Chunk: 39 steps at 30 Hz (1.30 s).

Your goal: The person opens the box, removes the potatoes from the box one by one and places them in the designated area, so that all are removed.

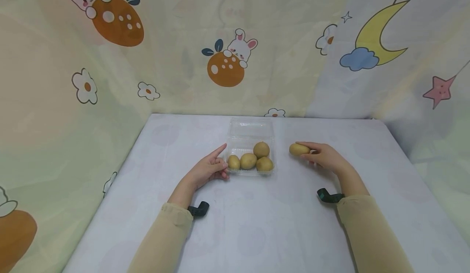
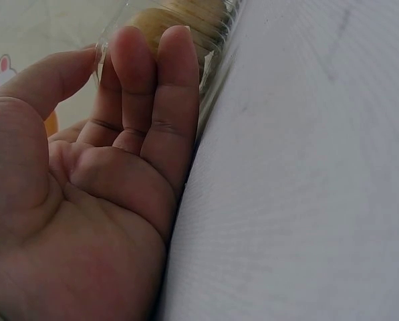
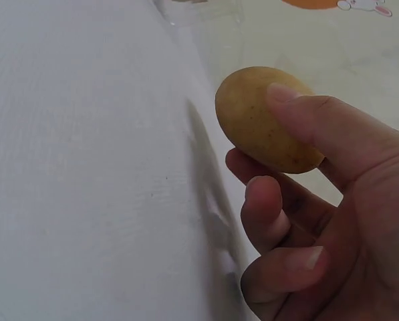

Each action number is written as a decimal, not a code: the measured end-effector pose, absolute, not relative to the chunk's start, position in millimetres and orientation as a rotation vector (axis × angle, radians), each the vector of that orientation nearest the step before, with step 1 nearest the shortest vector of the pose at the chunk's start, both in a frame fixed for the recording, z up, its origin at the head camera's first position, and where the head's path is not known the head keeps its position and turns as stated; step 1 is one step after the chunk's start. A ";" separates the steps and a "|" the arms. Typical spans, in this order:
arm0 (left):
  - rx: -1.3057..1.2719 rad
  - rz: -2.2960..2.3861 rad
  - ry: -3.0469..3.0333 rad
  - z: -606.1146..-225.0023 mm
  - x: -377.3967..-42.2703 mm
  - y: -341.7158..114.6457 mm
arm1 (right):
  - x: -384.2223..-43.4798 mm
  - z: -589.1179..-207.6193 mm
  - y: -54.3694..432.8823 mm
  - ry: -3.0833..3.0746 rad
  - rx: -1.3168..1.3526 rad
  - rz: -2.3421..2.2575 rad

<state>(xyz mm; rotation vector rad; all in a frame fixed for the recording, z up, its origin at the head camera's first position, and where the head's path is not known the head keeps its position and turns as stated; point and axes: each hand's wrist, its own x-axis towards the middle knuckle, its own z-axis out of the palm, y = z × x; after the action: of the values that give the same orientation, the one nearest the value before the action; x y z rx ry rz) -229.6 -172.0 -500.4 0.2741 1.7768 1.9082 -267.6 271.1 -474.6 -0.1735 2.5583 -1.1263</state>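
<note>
A clear plastic clamshell box (image 1: pixel 251 174) lies on the table with its lid (image 1: pixel 251 127) folded back. Inside it, several small potatoes (image 1: pixel 248 161) sit along the front and right. My left hand (image 1: pixel 207 169) pinches the box's left side near the front corner with thumb and curled fingers, the index finger stretched forward along the edge. To the right of the box, my right hand (image 1: pixel 323 155) grips another potato (image 3: pixel 259 120) between thumb and fingertips. That potato is held above the table, its shadow falling on the cloth in the right wrist view.
A white cloth covers the table (image 1: pixel 253 224). Behind it and at the sides hangs a printed fabric backdrop (image 1: pixel 286 61) with bunnies, flowers and a moon. A black wrist camera (image 1: pixel 198 209) sits on the left wrist, another black camera (image 1: pixel 329 196) on the right.
</note>
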 end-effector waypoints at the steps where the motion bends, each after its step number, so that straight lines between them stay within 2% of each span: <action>1: 0.273 1.907 1.778 -500.6 -229.6 -172.0 | -267.6 -476.0 271.6 2.559 -0.172 -1.126; 39: 0.280 1.905 1.792 -499.6 -230.3 -171.1 | -268.9 -489.5 280.2 2.563 -0.150 -1.098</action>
<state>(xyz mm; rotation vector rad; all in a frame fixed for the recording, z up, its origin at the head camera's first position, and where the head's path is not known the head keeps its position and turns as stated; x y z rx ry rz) -230.3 -171.1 -499.6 0.2802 1.7919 1.9052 -268.9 280.2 -489.5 -0.1500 2.5632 -1.0983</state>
